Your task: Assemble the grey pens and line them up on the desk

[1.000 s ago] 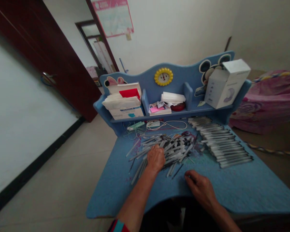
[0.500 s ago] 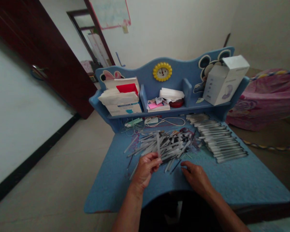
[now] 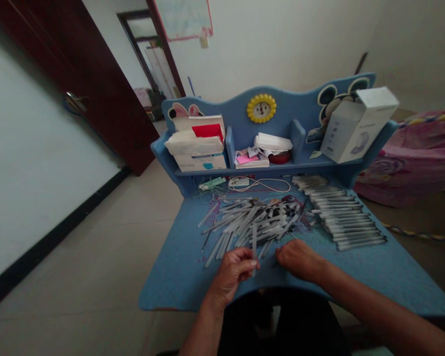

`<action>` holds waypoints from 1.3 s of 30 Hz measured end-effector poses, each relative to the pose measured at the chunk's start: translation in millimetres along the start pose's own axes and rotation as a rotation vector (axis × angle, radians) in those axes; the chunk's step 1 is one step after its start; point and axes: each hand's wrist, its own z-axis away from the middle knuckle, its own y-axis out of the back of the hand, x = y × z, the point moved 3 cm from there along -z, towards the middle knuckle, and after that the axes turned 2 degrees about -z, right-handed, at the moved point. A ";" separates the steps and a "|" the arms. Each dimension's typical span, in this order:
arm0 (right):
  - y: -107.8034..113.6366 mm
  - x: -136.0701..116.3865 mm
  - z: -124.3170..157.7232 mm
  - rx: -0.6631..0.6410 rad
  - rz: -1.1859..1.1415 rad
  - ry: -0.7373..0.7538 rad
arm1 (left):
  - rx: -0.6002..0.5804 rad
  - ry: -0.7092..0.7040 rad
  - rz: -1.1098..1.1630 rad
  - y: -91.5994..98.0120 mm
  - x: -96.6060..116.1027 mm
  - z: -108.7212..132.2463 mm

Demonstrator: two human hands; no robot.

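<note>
Between thumb and fingers of my left hand (image 3: 235, 274) is a clear plastic pen barrel (image 3: 254, 242), held nearly upright above the desk's front part. My right hand (image 3: 298, 259) is low over the desk top just to the right, its fingers curled closed. A dark, thin bit shows by those fingertips, but what they hold is hidden. Beyond both hands spreads a loose pile of pen barrels (image 3: 244, 222), mixed with dark parts. To the right, assembled-looking pens (image 3: 350, 225) with dark ends lie side by side in a long row.
The blue desk (image 3: 170, 282) has a shelf with a box of papers (image 3: 200, 160), a yellow flower clock (image 3: 261, 108) and a white carton (image 3: 358, 126). A white cable (image 3: 278, 180) and a green power strip (image 3: 213, 183) lie behind the pile. Pink cloth (image 3: 411, 168) is at right.
My left hand has come slightly lower and nearer with the pen barrel. My right hand has curled its fingers at the spot where a dark thin rod lay. The view has shifted a little.
</note>
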 end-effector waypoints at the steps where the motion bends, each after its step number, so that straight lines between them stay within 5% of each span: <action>1: 0.6 -1.3 -0.7 -0.043 0.026 0.042 | -0.001 0.008 -0.018 -0.7 0.0 1.1; 6: 12.8 0.2 2.5 -0.201 0.252 0.219 | 0.006 0.032 -0.114 0.4 0.5 8.8; 17: 80.0 16.3 11.0 -0.046 0.356 0.131 | 0.018 0.027 -0.275 6.1 2.7 19.3; 28: 76.8 26.4 9.9 -0.060 0.379 0.114 | 0.005 0.030 -0.269 9.0 -0.5 20.7; 39: 82.9 8.7 6.2 -0.107 0.450 0.195 | -0.046 0.065 -0.298 5.8 1.0 20.8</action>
